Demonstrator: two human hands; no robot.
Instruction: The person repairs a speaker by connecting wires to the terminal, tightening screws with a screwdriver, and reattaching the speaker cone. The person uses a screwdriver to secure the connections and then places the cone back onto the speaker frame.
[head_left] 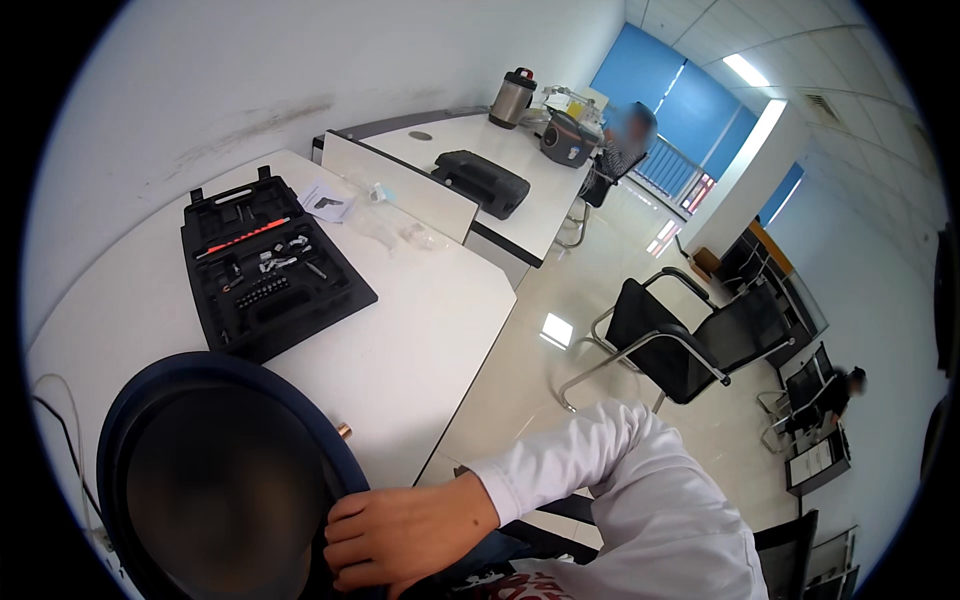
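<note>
My right hand (pixel 415 535), at the end of a white sleeve, is closed with fingers curled at the edge of a round thing with a wide dark blue rim (pixel 215 368). The inside of that round thing is dark and blurred, so I cannot tell its kind. My left hand is out of the picture. Beyond the rim, an open black tool case (pixel 340 292) lies on the white table, holding a row of small bits (pixel 262 291), several silver fittings and an orange-red rod (pixel 245 237). A small brass-coloured cylinder (pixel 344 431) shows beside the rim.
A paper leaflet (pixel 326 201) and clear plastic bags (pixel 400 228) lie by a low divider (pixel 400 190). Behind it are a closed black case (pixel 482 183), a steel jug (pixel 511 98) and a seated person (pixel 628 140). A black chair (pixel 680 335) stands at right; another person sits far right.
</note>
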